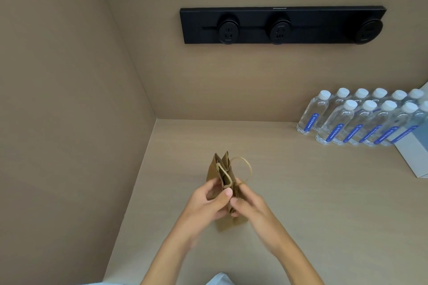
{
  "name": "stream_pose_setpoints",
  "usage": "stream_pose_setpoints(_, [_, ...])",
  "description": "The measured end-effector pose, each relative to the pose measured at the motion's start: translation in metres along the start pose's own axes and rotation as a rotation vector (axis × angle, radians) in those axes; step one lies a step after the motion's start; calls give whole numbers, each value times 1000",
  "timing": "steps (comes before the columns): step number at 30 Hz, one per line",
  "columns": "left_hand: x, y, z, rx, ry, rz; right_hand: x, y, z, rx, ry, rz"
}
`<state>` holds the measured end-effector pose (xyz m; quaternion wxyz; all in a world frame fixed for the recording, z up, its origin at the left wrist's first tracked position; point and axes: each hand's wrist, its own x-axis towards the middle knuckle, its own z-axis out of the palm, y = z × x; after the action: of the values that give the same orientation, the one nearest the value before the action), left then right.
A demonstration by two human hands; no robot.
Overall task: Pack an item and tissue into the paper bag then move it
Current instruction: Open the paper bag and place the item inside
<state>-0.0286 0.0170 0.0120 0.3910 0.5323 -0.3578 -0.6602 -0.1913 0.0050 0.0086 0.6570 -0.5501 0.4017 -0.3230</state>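
- The bag (220, 176) stands on the bench (301, 192), in front of the socket strip (282, 25) and well to the left of the bottles (361, 118).
- It is still nearly flat: the side folds are pressed in and the mouth is only a narrow slot at the top.
- The left hand (209, 203) grips the left wall of the bag, thumb on the near face; its fingers are closed on the paper.
- The right hand (252, 206) pinches the right wall just beside the left hand; its fingers are also closed on the paper.
- One handle (243, 168) loops free to the right of the mouth; the other lies against the near face.
- I judge the bag very light and thin. It creases easily and will tip over if released while it is empty.
- A good hold is on the two top edges near the handle roots, pulling them apart gently, because the paper is doubled there.
- Pulling on the handles alone could tear their glue.
- The bottles look smooth and heavier; one is best taken around the body.
- No tissue is clearly visible; a pale box (414, 157) lies right of the bottles.
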Motion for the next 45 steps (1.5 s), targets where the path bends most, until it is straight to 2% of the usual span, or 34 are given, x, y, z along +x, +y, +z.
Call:
stream_pose_setpoints(4, [0,0,-6,26,50,-68,6,-6,1,-49,200,32])
stream_pose_setpoints(9, [2,3,-6,277,210,-146,14,-7,7,-157,358,138])
stream_pose_setpoints(16, [-5,32,-44,683,365,-137,-13,-28,5,-392,546,138])
stream_pose_setpoints(19, [-7,40,-41,840,406,-88,-36,-28,16,-533,479,166])
stream_pose_setpoints(24, [-8,45,-30,1088,384,-1,-68,-42,16,-747,192,281])
stream_pose_setpoints(25, [-8,46,-28,1122,379,1,-70,-50,8,-791,186,255])
stream_pose_setpoints(26, [-8,46,-26,1146,375,3,-71,-60,0,-845,235,152])
stream_pose_setpoints(28, [-8,47,-22,1157,372,30,-64,-87,-8,-920,358,-187])
stream_pose_setpoints(29, [-7,48,-20,1149,370,53,-56,-102,-5,-939,343,-334])
stream_pose_setpoints(31, [-7,49,-16,1126,355,94,-35,-119,6,-993,144,-418])
stream_pose_setpoints(32, [-7,50,-14,1118,347,110,-24,-124,12,-1060,0,-338])
stream_pose_setpoints(35, [-3,52,-11,1113,384,147,-4,-122,19,-1366,-333,120])
stream_pose_setpoints(37, [0,54,-8,1063,492,183,-2,-112,14,-1537,-515,254])
stream_pose_setpoints(38, [1,54,-5,1012,553,222,-3,-108,13,-1572,-555,290])
stream_pose_setpoints(41, [-3,47,12,839,641,365,2,-93,15,-1485,-515,353])
stream_pose_setpoints(45, [-25,21,32,766,525,437,9,-77,17,-1357,-413,389])
